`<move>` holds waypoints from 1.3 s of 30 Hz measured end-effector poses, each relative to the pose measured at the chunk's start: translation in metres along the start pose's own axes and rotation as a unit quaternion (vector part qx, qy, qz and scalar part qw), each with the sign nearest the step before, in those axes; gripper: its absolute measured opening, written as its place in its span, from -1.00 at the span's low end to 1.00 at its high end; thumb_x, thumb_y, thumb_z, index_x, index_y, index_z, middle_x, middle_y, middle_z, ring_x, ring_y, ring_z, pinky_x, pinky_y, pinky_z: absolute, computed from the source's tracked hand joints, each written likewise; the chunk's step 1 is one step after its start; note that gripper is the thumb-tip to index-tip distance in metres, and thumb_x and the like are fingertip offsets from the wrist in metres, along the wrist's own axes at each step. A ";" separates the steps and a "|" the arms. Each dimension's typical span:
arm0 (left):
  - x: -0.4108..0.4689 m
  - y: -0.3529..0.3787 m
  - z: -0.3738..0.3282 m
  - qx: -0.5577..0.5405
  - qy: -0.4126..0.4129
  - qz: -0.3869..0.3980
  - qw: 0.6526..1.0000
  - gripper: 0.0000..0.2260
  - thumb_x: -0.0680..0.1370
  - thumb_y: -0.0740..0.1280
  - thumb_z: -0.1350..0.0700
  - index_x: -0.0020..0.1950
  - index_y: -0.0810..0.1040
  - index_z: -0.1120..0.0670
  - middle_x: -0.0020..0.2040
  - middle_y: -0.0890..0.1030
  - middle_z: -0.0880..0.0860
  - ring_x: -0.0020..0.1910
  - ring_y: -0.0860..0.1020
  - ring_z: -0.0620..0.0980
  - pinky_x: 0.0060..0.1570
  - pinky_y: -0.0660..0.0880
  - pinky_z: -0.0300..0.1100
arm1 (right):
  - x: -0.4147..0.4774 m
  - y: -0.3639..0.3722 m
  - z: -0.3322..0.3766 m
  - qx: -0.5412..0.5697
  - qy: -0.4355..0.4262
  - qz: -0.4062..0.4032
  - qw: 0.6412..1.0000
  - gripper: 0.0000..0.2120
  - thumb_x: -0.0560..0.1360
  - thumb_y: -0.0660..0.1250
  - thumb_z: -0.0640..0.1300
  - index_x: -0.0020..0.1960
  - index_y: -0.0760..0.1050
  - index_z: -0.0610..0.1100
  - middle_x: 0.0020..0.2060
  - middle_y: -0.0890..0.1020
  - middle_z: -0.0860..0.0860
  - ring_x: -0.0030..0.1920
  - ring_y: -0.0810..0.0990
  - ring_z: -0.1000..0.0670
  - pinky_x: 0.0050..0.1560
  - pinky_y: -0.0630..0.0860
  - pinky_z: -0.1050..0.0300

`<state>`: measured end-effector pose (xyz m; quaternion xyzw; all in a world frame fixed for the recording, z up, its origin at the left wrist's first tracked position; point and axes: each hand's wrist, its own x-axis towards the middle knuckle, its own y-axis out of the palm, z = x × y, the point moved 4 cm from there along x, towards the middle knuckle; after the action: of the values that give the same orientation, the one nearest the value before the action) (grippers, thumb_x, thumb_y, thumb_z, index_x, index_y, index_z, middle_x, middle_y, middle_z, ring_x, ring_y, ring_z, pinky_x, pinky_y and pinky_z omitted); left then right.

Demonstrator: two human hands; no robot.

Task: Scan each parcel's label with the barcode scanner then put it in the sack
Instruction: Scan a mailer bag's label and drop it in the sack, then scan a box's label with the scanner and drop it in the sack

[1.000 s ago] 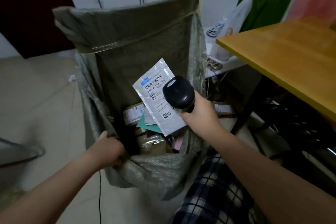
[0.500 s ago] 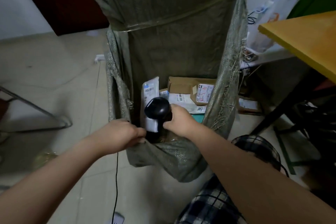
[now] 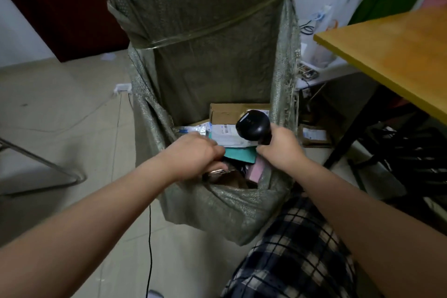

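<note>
Several parcels lie inside the green woven sack (image 3: 212,55), which stands open with its back wall propped tall at 12 o'clock and its near lip slumped at 6. A wooden table (image 3: 399,55) sits off at 2 o'clock, well apart from the work. A cardboard box (image 3: 227,113) fills the sack's 12 o'clock side. A white parcel (image 3: 229,138) lies flat and label-up at centre, over a teal envelope (image 3: 242,155). The left hand (image 3: 193,155) reaches in from 8 o'clock, knuckles up and fingers curled under. I cannot tell whether it grips the sack edge, the parcel corner or nothing. The right hand (image 3: 280,150), at 4 o'clock, is wrapped firmly round the handle of the barcode scanner (image 3: 252,124), whose head hangs above the white parcel's 3 o'clock end. Judged step: dropping off the scanned white parcel. To do it well, let it settle flat on the stack rather than wedged on edge. Lift the scanner straight up, clear of the frayed sack wall at 3 o'clock. Hold the near lip down and open with the left hand, and check that the black cable (image 3: 150,237) on the floor stays outside the sack.
</note>
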<state>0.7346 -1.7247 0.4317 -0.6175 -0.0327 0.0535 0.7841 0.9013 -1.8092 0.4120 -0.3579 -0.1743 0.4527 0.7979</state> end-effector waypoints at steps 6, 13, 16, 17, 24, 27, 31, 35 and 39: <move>0.091 -0.053 -0.053 0.031 0.061 -0.080 0.994 -0.67 0.62 0.13 -0.12 0.00 0.53 0.10 -0.11 0.62 0.13 -0.07 0.60 0.19 -0.15 0.42 -0.06 | -0.050 -0.067 -0.047 0.063 0.044 -0.149 0.986 -0.70 0.42 0.46 -0.12 0.12 0.54 -0.14 -0.02 0.66 -0.10 0.07 0.59 -0.12 -0.09 0.41 0.15; 0.186 -0.123 -0.160 -0.055 0.181 -0.209 0.959 -0.79 0.55 0.28 0.01 -0.15 0.54 0.13 -0.28 0.58 0.12 -0.26 0.59 0.20 -0.28 0.48 -0.02 | -0.161 -0.180 -0.115 0.150 0.124 -0.364 0.911 -0.79 0.44 0.45 0.06 0.00 0.53 0.00 -0.18 0.64 0.03 -0.12 0.62 -0.01 -0.12 0.52 0.09; 0.221 -0.151 -0.218 -0.097 0.228 -0.254 0.935 -0.79 0.57 0.26 0.00 -0.07 0.55 0.13 -0.21 0.56 0.11 -0.19 0.56 0.20 -0.25 0.45 -0.02 | -0.220 -0.224 -0.136 0.164 0.133 -0.450 0.867 -0.87 0.45 0.45 -0.01 -0.06 0.53 0.02 -0.32 0.64 0.03 -0.29 0.64 0.00 -0.22 0.52 0.08; 0.230 -0.160 -0.238 -0.111 0.239 -0.258 0.930 -0.79 0.58 0.24 -0.01 -0.01 0.55 0.12 -0.15 0.56 0.12 -0.13 0.55 0.19 -0.20 0.45 0.00 | -0.238 -0.236 -0.144 0.175 0.147 -0.471 0.852 -0.84 0.46 0.44 -0.02 -0.02 0.54 -0.03 -0.34 0.64 0.02 -0.34 0.64 0.02 -0.25 0.51 0.11; 0.278 -0.191 -0.350 -0.172 0.263 -0.265 0.911 -0.62 0.59 0.24 -0.06 0.34 0.43 0.08 0.26 0.44 0.10 0.22 0.43 0.11 0.14 0.41 -0.01 | -0.320 -0.269 -0.190 0.237 0.220 -0.540 0.777 -0.79 0.49 0.41 -0.04 0.01 0.56 -0.18 -0.38 0.62 0.00 -0.43 0.63 -0.02 -0.36 0.53 0.15; 0.304 -0.191 -0.377 -0.152 0.242 -0.221 0.932 -0.41 0.57 0.21 -0.20 0.51 0.23 0.07 0.51 0.21 0.11 0.47 0.20 0.11 0.41 0.19 -0.02 | -0.335 -0.279 -0.196 0.256 0.216 -0.558 0.759 -0.83 0.50 0.40 -0.06 -0.03 0.55 -0.16 -0.36 0.61 -0.05 -0.41 0.61 -0.04 -0.32 0.54 0.08; 0.328 -0.180 -0.384 -0.145 0.221 -0.150 0.953 -0.22 0.51 0.11 -0.39 0.57 0.04 0.05 0.59 -0.02 0.07 0.56 -0.08 0.05 0.50 -0.09 0.02 | -0.338 -0.286 -0.201 0.261 0.211 -0.567 0.752 -0.84 0.50 0.40 -0.06 0.00 0.55 -0.13 -0.35 0.60 -0.06 -0.39 0.61 -0.06 -0.29 0.55 0.05; 0.316 -0.171 -0.369 -0.193 0.232 -0.151 0.941 -0.18 0.43 0.14 -0.45 0.53 0.16 0.02 0.54 0.20 0.03 0.53 0.10 0.01 0.49 -0.04 0.03 | -0.332 -0.282 -0.203 0.262 0.209 -0.568 0.752 -0.81 0.49 0.40 -0.07 0.01 0.56 -0.18 -0.36 0.61 -0.06 -0.38 0.62 -0.05 -0.28 0.56 0.05; 0.284 -0.165 -0.337 -0.150 0.250 -0.213 0.933 -0.07 0.30 0.17 -0.54 0.44 0.31 0.10 0.35 0.42 0.06 0.35 0.36 0.07 0.34 0.27 0.03 | -0.322 -0.275 -0.196 0.275 0.189 -0.568 0.753 -0.73 0.49 0.41 -0.08 0.11 0.55 -0.22 -0.28 0.62 -0.04 -0.35 0.63 -0.05 -0.30 0.56 0.09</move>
<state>1.0631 -2.0524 0.5086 -0.6996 0.0266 -0.2764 0.6584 1.0132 -2.2547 0.4931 -0.0364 -0.0589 -0.1318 0.9889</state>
